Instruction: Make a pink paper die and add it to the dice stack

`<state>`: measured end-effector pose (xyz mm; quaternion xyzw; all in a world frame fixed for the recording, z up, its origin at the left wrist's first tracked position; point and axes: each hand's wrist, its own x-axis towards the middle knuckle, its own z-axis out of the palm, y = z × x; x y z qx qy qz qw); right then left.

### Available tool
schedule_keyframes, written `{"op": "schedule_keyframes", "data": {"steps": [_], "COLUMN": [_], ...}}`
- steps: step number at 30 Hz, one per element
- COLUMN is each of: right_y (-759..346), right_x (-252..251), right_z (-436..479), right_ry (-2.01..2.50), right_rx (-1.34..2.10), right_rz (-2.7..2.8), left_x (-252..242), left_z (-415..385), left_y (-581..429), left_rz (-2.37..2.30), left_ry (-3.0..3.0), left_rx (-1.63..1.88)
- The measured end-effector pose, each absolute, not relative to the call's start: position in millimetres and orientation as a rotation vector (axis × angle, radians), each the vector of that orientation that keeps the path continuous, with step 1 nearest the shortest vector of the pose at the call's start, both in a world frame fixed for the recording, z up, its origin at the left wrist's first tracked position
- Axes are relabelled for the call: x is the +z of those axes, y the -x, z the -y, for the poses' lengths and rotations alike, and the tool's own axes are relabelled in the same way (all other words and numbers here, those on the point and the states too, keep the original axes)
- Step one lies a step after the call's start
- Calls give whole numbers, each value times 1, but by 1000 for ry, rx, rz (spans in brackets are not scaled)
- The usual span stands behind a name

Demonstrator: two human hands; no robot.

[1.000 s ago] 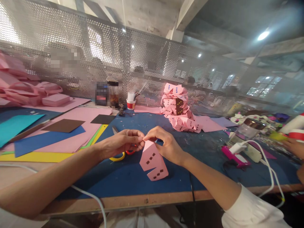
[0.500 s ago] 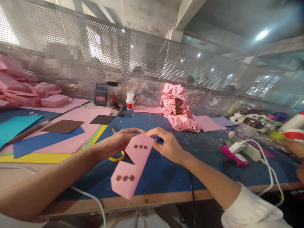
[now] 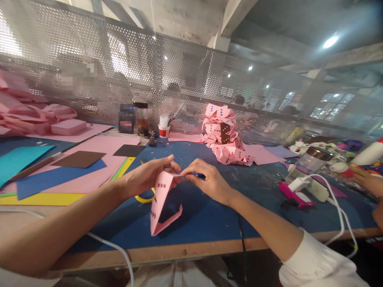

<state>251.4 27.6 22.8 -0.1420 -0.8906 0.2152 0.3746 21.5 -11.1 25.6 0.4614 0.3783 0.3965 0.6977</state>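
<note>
A folded pink paper piece (image 3: 163, 193) with small dark brown squares hangs between my hands above the blue table mat. Its lower end bends up to the right in a narrow flap. Around its upper left edge lies my left hand (image 3: 149, 175), closed on the paper with some fingers hidden behind it. My right hand (image 3: 211, 179) pinches the paper's top right corner between thumb and fingers. Scissors with a yellow handle (image 3: 145, 198) lie under my left hand, partly covered. A small blue object (image 3: 199, 174) shows behind my right fingers, too hidden to name.
Dotted pink paper pieces (image 3: 221, 131) are piled at the back. Coloured sheets (image 3: 60, 175) lie on the left, below a heap of pink paper (image 3: 26, 115). A glass jar (image 3: 309, 163) and pink power strip (image 3: 296, 195) stand right. Another person's hand (image 3: 369, 179) is at far right.
The pink paper has turned from facing me to nearly edge-on, revealing its lower flap. My left fingers have lifted and spread a little; my right hand stays at the corner.
</note>
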Motion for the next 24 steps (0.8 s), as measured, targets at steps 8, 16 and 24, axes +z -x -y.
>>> {"op": "schedule_keyframes", "data": {"steps": [8,16,24], "right_y": [-247,-246,-245], "right_x": [20,19,17], "right_z": [-23,-26,-30], "right_ry": [468,559,569], "right_rx": [629,693,775], "right_rz": [2194,2076,1983], "left_x": [32,30,27], "left_z": [19,20,21], "left_y": [-27,-30,-32], "left_rz": [-801,-746,-692], "left_ry": [-1155,-975,-924], "left_rx": [868,948,976]}}
